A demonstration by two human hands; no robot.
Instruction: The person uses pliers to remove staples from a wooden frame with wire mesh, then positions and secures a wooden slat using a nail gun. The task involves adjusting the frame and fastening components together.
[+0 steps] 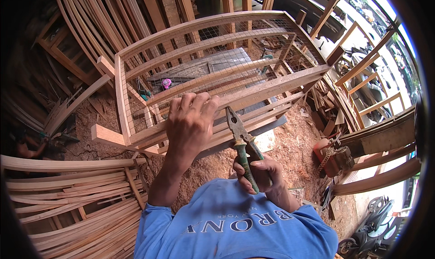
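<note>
A large wooden frame (272, 83) with wire mesh (190, 79) across it stands in front of me. My left hand (190, 125) rests on its near rail, fingers curled over the wood; whether they also pinch the mesh is hidden. To the right of it, my right hand (267, 170) grips a pair of combination pliers (243, 152) by green, worn handles. Their jaws point up and away from me, close to the near rail. The handles stand somewhat apart, and no wire can be made out between the jaws.
Below the mesh lies a grey board (195, 70) with a pink-purple round object (166, 83). Wood shavings (299, 141) cover the floor. Stacked timber strips (81, 204) lie at left, near another person (29, 145). A red machine with a chain (327, 158) and a motorcycle (371, 229) are at right.
</note>
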